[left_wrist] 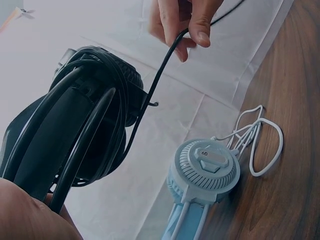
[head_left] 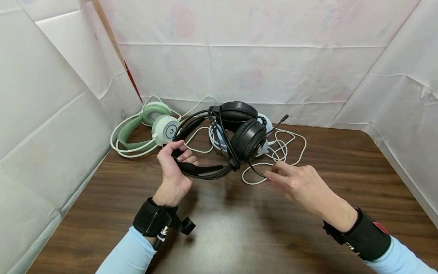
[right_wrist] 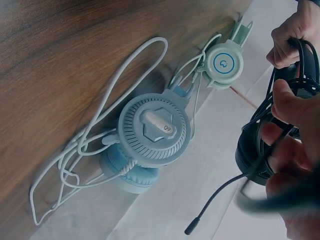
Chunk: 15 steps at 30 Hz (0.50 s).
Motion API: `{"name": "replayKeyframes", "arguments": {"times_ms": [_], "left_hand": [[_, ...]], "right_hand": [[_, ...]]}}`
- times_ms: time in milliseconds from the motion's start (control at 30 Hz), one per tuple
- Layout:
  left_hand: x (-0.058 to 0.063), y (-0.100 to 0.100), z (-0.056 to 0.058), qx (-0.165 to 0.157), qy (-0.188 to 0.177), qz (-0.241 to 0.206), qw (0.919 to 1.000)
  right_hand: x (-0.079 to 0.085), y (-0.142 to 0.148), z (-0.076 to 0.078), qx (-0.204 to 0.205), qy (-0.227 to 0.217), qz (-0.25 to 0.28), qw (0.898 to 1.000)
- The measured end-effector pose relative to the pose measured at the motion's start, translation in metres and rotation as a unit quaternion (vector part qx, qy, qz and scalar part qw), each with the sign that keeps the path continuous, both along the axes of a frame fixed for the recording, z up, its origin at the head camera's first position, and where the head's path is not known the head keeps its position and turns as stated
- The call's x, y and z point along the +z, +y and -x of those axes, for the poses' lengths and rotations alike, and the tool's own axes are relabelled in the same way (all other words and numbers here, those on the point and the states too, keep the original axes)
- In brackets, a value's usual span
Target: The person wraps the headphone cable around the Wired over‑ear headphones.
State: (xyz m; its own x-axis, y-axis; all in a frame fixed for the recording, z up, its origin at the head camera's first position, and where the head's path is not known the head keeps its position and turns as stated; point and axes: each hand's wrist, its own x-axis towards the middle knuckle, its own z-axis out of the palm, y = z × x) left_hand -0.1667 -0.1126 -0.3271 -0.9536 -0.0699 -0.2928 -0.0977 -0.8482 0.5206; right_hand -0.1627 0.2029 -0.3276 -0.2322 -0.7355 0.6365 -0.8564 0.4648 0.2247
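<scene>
My left hand [head_left: 176, 167] grips the padded headband of a black headset [head_left: 249, 140], holding it above the table. Its ear cups point to the right, and a thin boom microphone [head_left: 281, 120] sticks out beyond them. Several turns of black cable [left_wrist: 121, 95] are wound around the headset where the band meets the cups. With thumb and fingers, my right hand [head_left: 297, 184] pinches a length of that cable, drawn out from the cups, as the left wrist view shows. The cable's far end is not plain to see.
Green-and-white headphones [head_left: 165, 128] lie at the back left. Behind the black headset is a light blue headset [left_wrist: 207, 170], partly hidden in the head view, with its white cable [head_left: 301, 150] looped loosely to the right. White cloth [head_left: 267, 72] encloses the wooden table [head_left: 219, 228].
</scene>
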Motion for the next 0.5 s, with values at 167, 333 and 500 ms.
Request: {"name": "replayKeyframes", "arguments": {"times_ms": [167,333,500], "left_hand": [[-0.0001,-0.0003,-0.0015,0.003,0.006,0.004,1.0],[0.0009,-0.0011,-0.0026,0.006,0.009,0.002,0.9999],[0.0022,-0.0009,-0.0033,0.006,0.009,0.003,0.9999]], "right_hand": [[-0.0014,0.0026,-0.0012,-0.005,-0.011,0.01,1.0],[-0.0019,0.0019,-0.0025,-0.017,-0.03,0.015,0.999],[-0.0041,0.0021,-0.0044,-0.034,-0.052,0.008,0.998]]}}
